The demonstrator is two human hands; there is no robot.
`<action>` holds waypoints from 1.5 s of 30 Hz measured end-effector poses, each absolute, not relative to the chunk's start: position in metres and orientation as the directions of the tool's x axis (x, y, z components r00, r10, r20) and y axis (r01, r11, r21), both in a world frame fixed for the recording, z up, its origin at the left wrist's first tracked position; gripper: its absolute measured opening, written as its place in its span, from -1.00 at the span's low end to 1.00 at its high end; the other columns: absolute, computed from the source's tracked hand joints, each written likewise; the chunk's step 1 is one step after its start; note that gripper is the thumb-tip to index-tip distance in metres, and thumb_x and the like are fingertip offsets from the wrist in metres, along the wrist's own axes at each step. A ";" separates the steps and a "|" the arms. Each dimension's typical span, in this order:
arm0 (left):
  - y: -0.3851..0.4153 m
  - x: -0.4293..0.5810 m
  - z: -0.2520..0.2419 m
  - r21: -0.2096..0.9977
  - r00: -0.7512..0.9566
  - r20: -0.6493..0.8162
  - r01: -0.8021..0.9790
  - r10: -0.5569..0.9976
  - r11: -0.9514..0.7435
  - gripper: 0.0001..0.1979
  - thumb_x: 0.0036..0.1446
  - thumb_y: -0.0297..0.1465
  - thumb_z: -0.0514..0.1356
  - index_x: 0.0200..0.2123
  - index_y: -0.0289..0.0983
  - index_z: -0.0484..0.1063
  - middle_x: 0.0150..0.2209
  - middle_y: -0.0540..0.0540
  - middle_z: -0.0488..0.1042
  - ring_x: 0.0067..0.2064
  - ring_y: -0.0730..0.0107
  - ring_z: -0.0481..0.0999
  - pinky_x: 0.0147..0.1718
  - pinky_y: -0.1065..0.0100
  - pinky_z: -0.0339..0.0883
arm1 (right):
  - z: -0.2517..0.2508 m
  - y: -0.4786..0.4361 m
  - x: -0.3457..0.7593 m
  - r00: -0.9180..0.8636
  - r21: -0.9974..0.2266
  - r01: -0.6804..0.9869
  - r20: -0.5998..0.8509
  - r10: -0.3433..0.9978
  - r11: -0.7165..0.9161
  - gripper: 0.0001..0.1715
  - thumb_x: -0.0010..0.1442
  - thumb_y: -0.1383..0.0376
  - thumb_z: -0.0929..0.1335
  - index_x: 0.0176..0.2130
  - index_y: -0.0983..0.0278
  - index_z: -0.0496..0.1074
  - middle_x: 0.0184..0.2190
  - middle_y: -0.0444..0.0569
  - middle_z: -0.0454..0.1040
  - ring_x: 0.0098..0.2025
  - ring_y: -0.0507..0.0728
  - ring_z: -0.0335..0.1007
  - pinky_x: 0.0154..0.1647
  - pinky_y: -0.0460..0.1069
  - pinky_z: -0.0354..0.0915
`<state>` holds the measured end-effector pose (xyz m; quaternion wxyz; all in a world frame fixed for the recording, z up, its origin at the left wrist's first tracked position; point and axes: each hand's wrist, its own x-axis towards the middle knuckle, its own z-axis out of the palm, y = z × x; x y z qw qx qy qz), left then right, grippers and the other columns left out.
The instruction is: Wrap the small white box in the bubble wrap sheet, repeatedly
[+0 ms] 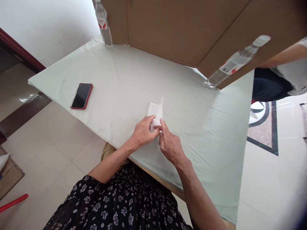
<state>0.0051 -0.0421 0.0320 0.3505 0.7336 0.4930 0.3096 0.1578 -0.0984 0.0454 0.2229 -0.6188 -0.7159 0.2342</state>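
Close to the table's front edge, both hands meet around a small white wrapper or sheet (155, 109), thin and slightly see-through, its top end sticking up past the fingers. My left hand (144, 131) grips its left side, with the thumb reaching across toward the right fingers. Between the left thumb and forefinger a greyish, speckled patch shows; what it is I cannot make out. My right hand (170, 143) pinches the wrapper's right edge, fingers bent. The lower part of the wrapper is hidden by the hands.
A phone in a red case (82, 95) lies on the pale green tablecloth (120, 83). Behind stands a brown cardboard screen (163, 28), with one water bottle (104, 25) at its left and another bottle (236, 64) at its right. Another person's arm (285, 57) shows beyond.
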 end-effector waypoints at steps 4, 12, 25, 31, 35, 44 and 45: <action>-0.046 0.011 0.032 0.767 0.352 0.144 0.551 0.925 -0.329 -0.54 0.14 -0.43 0.19 0.13 -0.29 0.33 -0.05 -0.18 0.48 -0.14 0.29 0.50 -0.06 0.21 0.43 | 0.045 -0.092 0.172 -0.151 -0.819 0.572 -0.048 0.987 0.048 -0.26 0.31 0.35 0.11 0.42 0.20 -0.10 0.11 0.12 0.52 -0.51 0.06 0.47 -0.22 0.13 0.46; -0.052 0.017 0.025 0.695 0.330 0.189 0.620 0.925 -0.363 -0.68 0.11 -0.50 0.18 -0.03 -0.27 0.46 0.06 -0.22 0.35 -0.01 0.21 0.50 0.00 0.20 0.45 | 0.046 -0.054 0.200 0.080 -0.951 0.272 -0.133 0.988 -0.151 -0.37 0.19 0.14 0.32 0.17 0.36 0.31 -0.17 0.12 0.62 -0.50 0.04 0.46 -0.53 -0.05 0.29; -0.060 0.014 0.027 0.497 0.451 0.295 0.681 0.842 -0.539 -0.62 0.23 -0.51 0.12 0.11 -0.22 0.39 0.35 -0.30 0.19 -0.04 0.20 0.52 0.01 0.12 0.43 | 0.024 0.015 0.183 -0.031 -0.901 0.333 -0.306 0.952 -0.279 -0.61 -0.09 0.11 0.46 -0.29 0.29 0.43 -0.57 -0.21 0.34 -0.57 -0.02 0.17 -0.58 -0.09 0.12; -0.053 0.013 0.026 0.508 0.483 0.285 0.656 0.828 -0.558 -0.67 0.25 -0.51 0.09 0.07 -0.28 0.41 0.04 -0.21 0.52 -0.01 0.15 0.50 0.03 0.14 0.41 | 0.026 0.009 0.178 -0.054 -0.935 0.333 -0.145 0.988 -0.119 -0.75 -0.02 0.14 0.40 -0.49 0.27 0.40 -0.56 -0.20 0.29 -0.48 0.01 0.17 -0.44 -0.06 0.14; -0.056 0.014 0.022 0.619 0.393 0.285 0.620 0.874 -0.481 -0.69 0.21 -0.50 0.13 0.03 -0.27 0.40 0.04 -0.22 0.46 0.06 0.16 0.48 0.07 0.16 0.41 | 0.032 -0.012 0.175 -0.065 -0.951 0.308 0.000 0.998 0.020 -0.76 0.07 0.12 0.38 -0.41 0.24 0.49 -0.39 -0.10 0.47 -0.34 0.08 0.37 -0.27 -0.01 0.29; -0.061 0.009 0.013 0.612 0.198 0.362 0.687 0.911 -0.392 -0.39 0.13 -0.29 0.29 0.23 -0.23 0.21 0.22 -0.35 0.25 0.24 -0.02 0.29 0.17 -0.01 0.25 | 0.022 -0.064 0.185 -0.177 -0.829 0.495 0.198 0.964 0.261 -0.72 0.17 0.26 0.30 -0.20 0.10 0.59 -0.04 -0.03 0.61 0.07 0.20 0.49 0.18 0.21 0.31; -0.059 0.007 0.013 0.589 0.250 0.358 0.687 0.900 -0.425 -0.44 0.15 -0.30 0.27 0.20 -0.22 0.26 0.27 -0.35 0.21 0.27 -0.03 0.27 0.20 -0.03 0.21 | 0.022 -0.068 0.185 -0.198 -0.798 0.526 0.222 0.955 0.295 -0.69 0.19 0.28 0.29 -0.16 0.10 0.59 -0.01 -0.02 0.60 0.12 0.21 0.47 0.21 0.23 0.29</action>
